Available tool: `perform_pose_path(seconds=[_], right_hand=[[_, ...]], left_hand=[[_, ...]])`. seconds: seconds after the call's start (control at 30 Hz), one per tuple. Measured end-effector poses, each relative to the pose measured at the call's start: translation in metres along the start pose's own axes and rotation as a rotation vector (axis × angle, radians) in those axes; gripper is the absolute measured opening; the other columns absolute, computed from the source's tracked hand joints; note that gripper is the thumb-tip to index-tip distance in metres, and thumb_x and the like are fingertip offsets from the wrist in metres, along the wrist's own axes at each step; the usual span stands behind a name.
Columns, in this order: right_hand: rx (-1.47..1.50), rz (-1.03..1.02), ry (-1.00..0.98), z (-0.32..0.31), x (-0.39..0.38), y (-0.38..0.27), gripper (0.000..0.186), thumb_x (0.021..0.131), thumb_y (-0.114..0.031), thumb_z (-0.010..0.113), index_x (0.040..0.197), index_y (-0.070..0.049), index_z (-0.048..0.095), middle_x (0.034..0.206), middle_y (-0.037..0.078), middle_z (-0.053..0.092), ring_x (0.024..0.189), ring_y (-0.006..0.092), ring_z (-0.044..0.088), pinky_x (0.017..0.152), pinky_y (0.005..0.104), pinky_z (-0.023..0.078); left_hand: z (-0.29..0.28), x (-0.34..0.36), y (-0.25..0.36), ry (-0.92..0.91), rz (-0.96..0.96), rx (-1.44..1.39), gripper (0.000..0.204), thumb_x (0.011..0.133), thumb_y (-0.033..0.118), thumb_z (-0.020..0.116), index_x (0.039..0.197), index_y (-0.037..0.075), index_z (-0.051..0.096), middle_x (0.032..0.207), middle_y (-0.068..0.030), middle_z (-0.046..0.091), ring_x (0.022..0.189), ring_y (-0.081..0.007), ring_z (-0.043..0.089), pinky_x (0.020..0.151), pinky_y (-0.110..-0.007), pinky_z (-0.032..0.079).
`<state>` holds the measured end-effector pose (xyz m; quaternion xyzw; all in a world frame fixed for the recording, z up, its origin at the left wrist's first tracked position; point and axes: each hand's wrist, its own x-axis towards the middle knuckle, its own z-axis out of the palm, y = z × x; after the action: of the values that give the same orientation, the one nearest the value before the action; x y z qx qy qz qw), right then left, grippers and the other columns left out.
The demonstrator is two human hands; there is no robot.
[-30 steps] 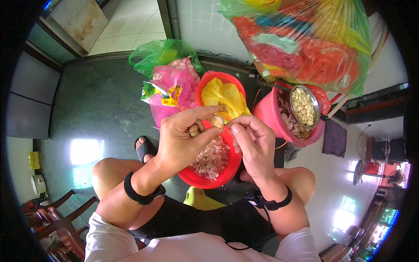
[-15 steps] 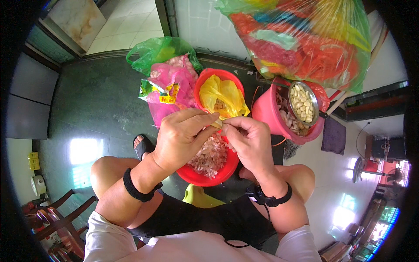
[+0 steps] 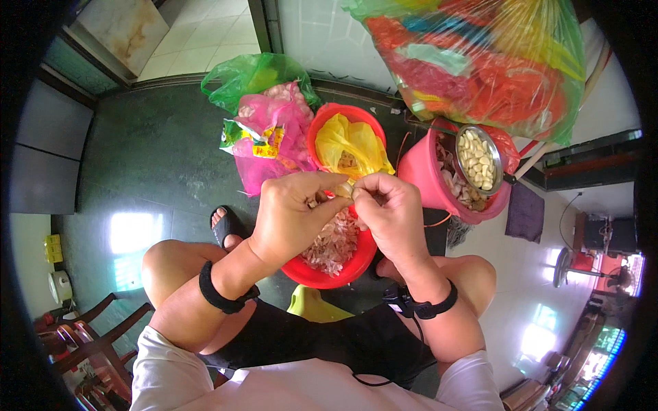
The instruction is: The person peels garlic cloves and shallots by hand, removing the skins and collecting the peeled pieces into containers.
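Left hand (image 3: 291, 211) half-curled, pinching garlic clove (image 3: 345, 190) mid-frame; right hand (image 3: 392, 207) closed on its tip. Peeled cloves (image 3: 475, 159) heaped in metal bowl (image 3: 498, 160), upper right; we judge plenty left in pink bag (image 3: 291, 118), upper centre-left.

The head view, from the left of 2 fisheye lenses, looks steeply down on the grip of left hand (image 3: 291, 212) and right hand (image 3: 392, 214), near its middle. It sits above and on the near side of the grip, close enough that the arms (image 3: 185, 308) loom large; floor (image 3: 157, 157) spreads beyond the grip.
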<state>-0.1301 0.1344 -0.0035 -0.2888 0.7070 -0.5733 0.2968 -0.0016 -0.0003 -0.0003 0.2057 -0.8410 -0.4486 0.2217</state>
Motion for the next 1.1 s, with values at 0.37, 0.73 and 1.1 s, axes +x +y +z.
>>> perform_pose_path(seconds=[0.37, 0.73, 1.1], right_hand=[[0.228, -0.022, -0.086, -0.005, 0.0, -0.01, 0.005, 0.099, -0.003, 0.061, 0.1, 0.001, 0.064, 0.074, -0.005, 0.06, 0.062, 0.0046, 0.054, 0.058, 0.0208, 0.043], [-0.376, -0.634, -0.005, -0.009, 0.003, -0.02, 0.031, 0.087, -0.001, 0.078, 0.117, -0.006, 0.074, 0.104, 0.011, 0.067, 0.084, 0.0264, 0.07, 0.072, 0.0359, 0.057], [-0.217, -0.439, 0.075, -0.004, 0.001, -0.01, 0.008, 0.093, -0.004, 0.076, 0.1, -0.001, 0.073, 0.086, 0.01, 0.074, 0.075, 0.0211, 0.072, 0.07, 0.0331, 0.057]], left_hand=[[-0.017, 0.012, -0.011, -0.153, -0.325, -1.148, 0.033, 0.098, 0.002, 0.072, 0.131, 0.001, 0.068, 0.117, -0.0114, 0.075, 0.1, -0.0128, 0.072, 0.078, -0.027, 0.061], [-0.005, 0.008, -0.014, -0.109, 0.09, -0.306, 0.028, 0.093, 0.005, 0.073, 0.121, -0.002, 0.074, 0.09, -0.0142, 0.07, 0.073, -0.0146, 0.061, 0.065, -0.029, 0.05], [-0.006, 0.005, -0.006, -0.073, -0.275, -0.607, 0.023, 0.094, 0.007, 0.079, 0.113, -0.006, 0.074, 0.097, -0.005, 0.076, 0.084, -0.0061, 0.064, 0.072, -0.024, 0.053]])
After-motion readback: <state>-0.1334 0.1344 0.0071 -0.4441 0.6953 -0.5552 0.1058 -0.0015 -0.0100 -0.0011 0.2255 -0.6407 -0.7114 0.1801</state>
